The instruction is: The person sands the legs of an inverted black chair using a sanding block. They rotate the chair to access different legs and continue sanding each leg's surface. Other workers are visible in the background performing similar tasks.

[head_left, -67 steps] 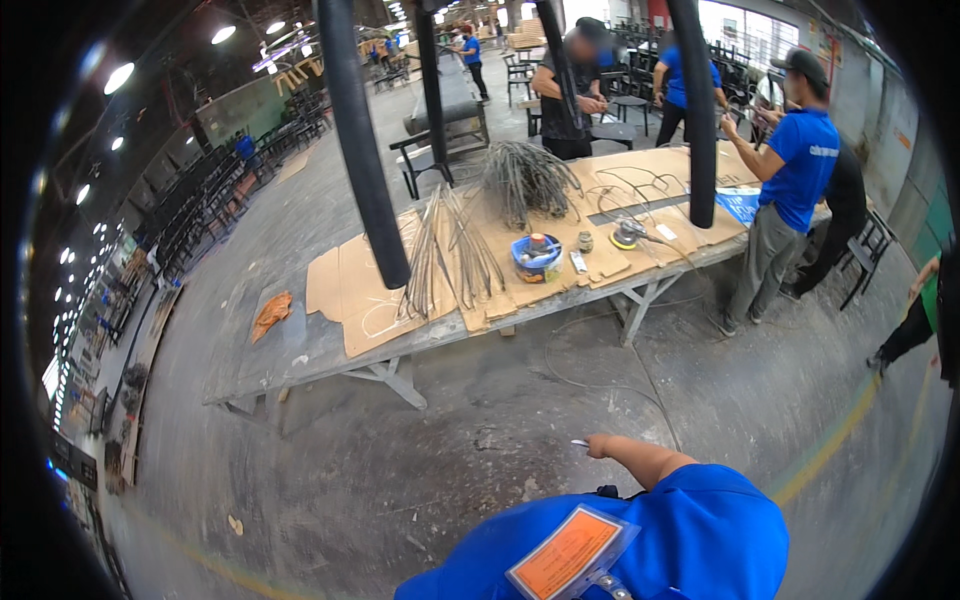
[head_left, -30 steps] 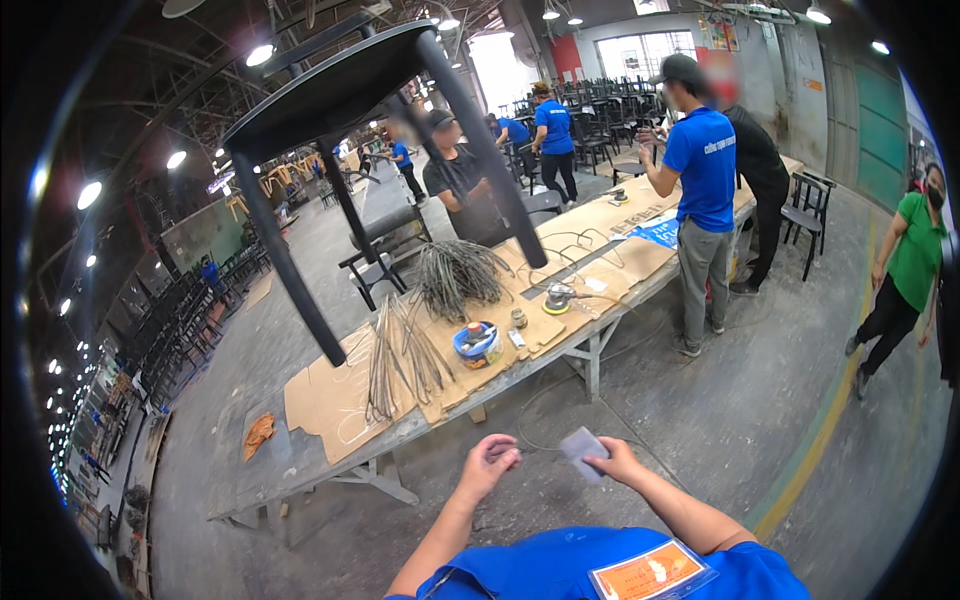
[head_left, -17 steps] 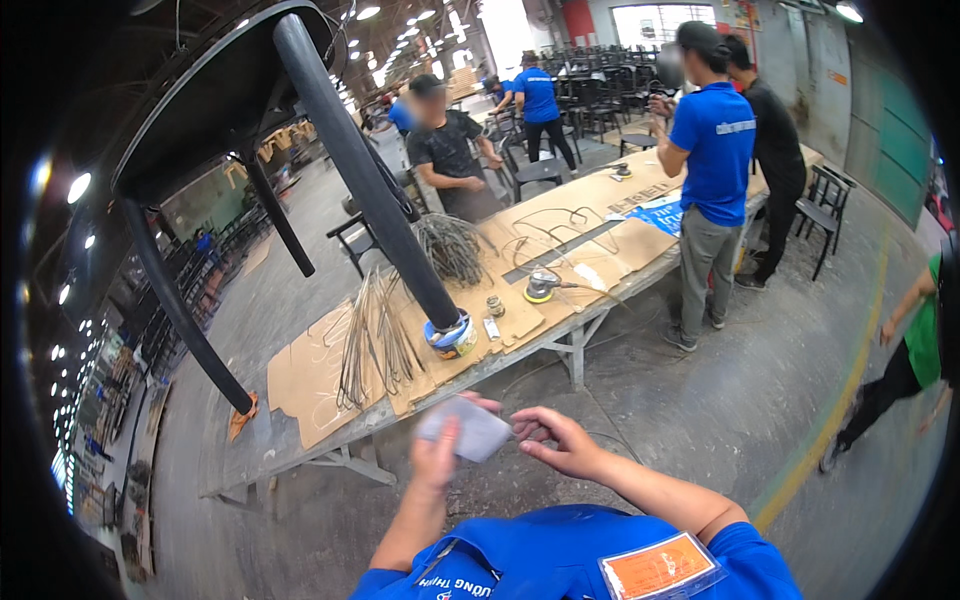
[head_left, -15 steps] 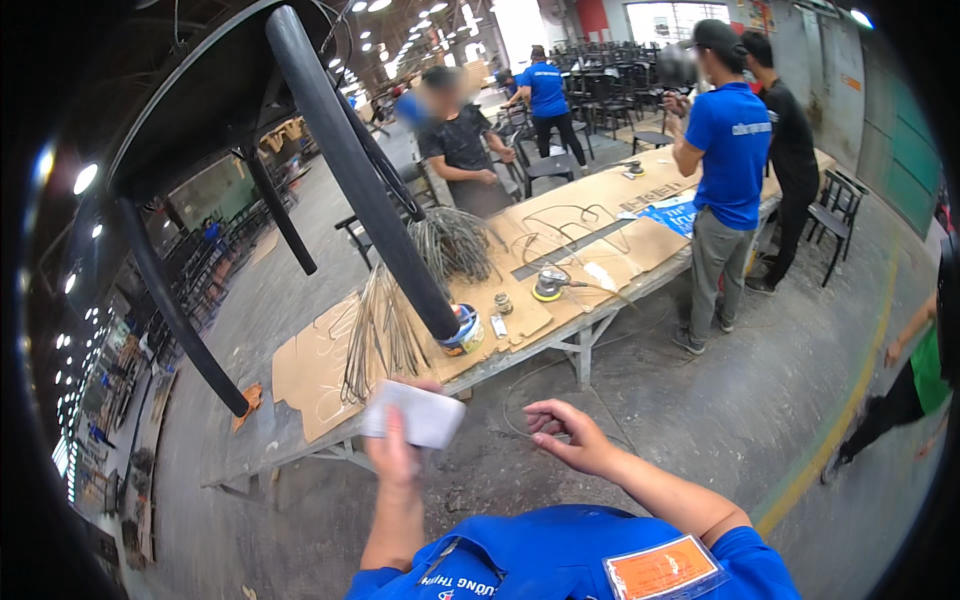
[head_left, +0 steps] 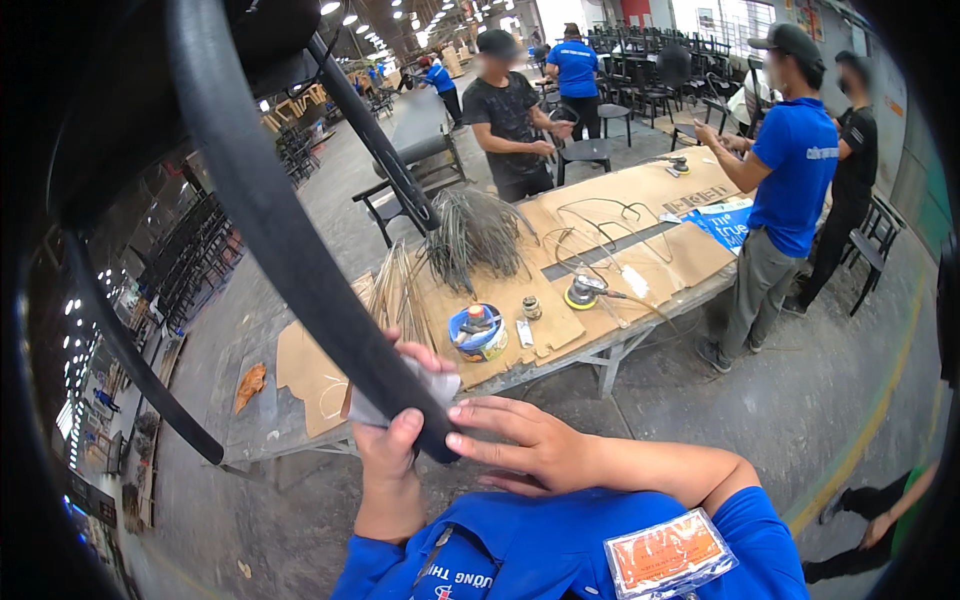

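Note:
A black chair leg [head_left: 310,270] slants down from the upper left to just in front of me. My left hand [head_left: 388,465] is closed round its lower end, with a folded white sheet [head_left: 437,380] between palm and leg; whether it is paper or cloth I cannot tell. Part of the sheet sits hidden behind the leg. From the right, my right hand [head_left: 535,445] lays stretched fingertips against the leg's tip, holding nothing. Further legs of the same black chair [head_left: 150,370] hang at the left.
A long table covered with cardboard [head_left: 555,325] stands ahead. On it are a tool bucket [head_left: 480,350], a jar [head_left: 531,308], a corded sander [head_left: 583,292] and a bundle of grey strands [head_left: 475,240]. Several people stand around it, one in a blue shirt [head_left: 795,160] at the right.
The chair leg has come nearer, its end now between my hands. My left hand has brought the white sheet onto it, and my right hand has moved left to touch it.

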### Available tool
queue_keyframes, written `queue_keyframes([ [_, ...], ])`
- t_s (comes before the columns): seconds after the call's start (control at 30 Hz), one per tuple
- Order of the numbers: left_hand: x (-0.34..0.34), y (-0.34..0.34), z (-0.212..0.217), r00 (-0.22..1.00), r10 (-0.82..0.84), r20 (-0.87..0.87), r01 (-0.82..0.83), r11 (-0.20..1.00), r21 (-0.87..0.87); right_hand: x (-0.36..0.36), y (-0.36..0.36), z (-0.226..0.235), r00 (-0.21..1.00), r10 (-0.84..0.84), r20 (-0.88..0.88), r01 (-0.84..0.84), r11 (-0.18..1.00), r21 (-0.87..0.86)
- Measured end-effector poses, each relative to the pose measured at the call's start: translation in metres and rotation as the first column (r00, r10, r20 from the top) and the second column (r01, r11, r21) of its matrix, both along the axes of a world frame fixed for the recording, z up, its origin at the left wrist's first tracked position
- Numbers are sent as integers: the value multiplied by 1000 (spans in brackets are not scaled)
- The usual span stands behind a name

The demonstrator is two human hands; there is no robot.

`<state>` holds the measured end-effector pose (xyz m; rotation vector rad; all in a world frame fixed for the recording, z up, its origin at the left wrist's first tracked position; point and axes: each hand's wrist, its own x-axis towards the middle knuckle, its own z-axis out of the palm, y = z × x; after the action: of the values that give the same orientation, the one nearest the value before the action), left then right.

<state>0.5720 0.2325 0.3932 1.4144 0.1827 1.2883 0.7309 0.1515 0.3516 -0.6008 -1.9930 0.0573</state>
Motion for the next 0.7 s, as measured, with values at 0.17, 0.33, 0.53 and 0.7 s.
queue_keyframes([
  [0.17, -14, 6, 4, 998, 59, 36, -56, 997, -58, 29, 67, -6, 992, 101, -76, -104, 994, -37],
  [0.33, -33, -1, 1, 978, 199, 69, -188, 972, -141, 65, 206, 3, 920, -258, -295, 272, 962, 7],
  [0.53, -32, -23, -8, 886, 461, 52, -445, 876, -183, 97, 358, 39, 772, -576, -267, 542, 817, -196],
  [0.7, -32, -26, -9, 936, 342, 80, -336, 938, -82, 111, 386, 45, 787, -533, -309, 487, 846, -219],
])
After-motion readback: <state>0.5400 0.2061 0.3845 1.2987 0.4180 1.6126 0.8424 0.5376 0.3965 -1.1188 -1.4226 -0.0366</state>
